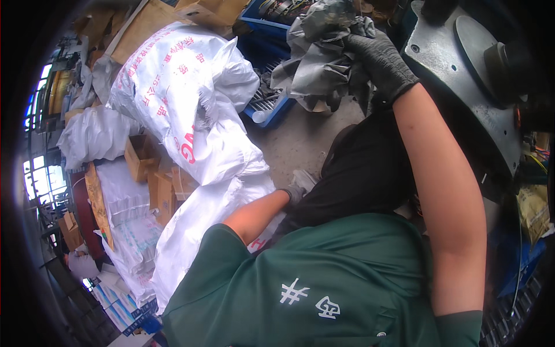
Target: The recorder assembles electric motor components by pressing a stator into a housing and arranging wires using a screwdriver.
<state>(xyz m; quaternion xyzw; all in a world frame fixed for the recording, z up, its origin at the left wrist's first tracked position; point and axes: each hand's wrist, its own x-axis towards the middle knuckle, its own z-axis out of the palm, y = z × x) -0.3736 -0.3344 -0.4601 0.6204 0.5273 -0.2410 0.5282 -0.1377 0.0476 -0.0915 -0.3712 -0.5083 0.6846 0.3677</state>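
Note:
My right hand (pixel 383 65), in a dark grey work glove, is closed on a crumpled bundle of grey sheet (pixel 321 61), paper or thin cloth. It holds the bundle up at the top, right of the middle; the fingertips are partly hidden by its folds. My left hand (pixel 296 194), in a grey glove, is low between my dark-trousered leg and a big white woven sack (pixel 222 139) with red print. Something pale and crumpled lies at its fingers, which are too small and covered to make out.
Blue crates (pixel 272 113) with metal parts stand beyond the sack. At right is a large grey metal machine plate (pixel 430 55) with a round disc (pixel 477 46). Cardboard boxes (pixel 141 159) and white bags (pixel 95 136) crowd the left. Grey floor (pixel 289 139) shows between sack and leg.

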